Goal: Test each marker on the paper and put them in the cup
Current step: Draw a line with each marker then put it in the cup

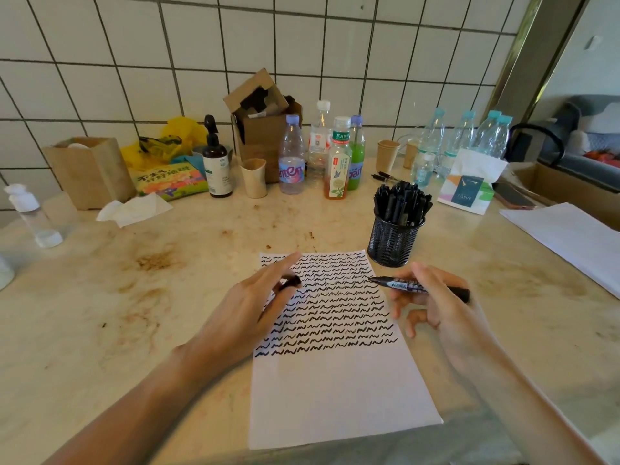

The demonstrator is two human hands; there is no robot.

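A white sheet of paper point(335, 391) lies in front of me, its upper half filled with rows of black squiggles. My right hand point(436, 307) holds an uncapped black marker point(407, 286) above the paper's right edge, tip pointing left. My left hand point(258, 300) hovers over the paper's left side and holds the black marker cap point(291, 282), forefinger stretched out. A black mesh cup point(394, 238) packed with several black markers stands just beyond the paper's upper right corner.
Along the tiled wall stand several bottles point(291, 156), paper cups point(254, 177), a cardboard box point(265, 129), a brown bag point(90, 171) and a tissue pack point(469, 186). More white sheets point(570, 239) lie at the right. A small clear bottle point(32, 214) stands far left.
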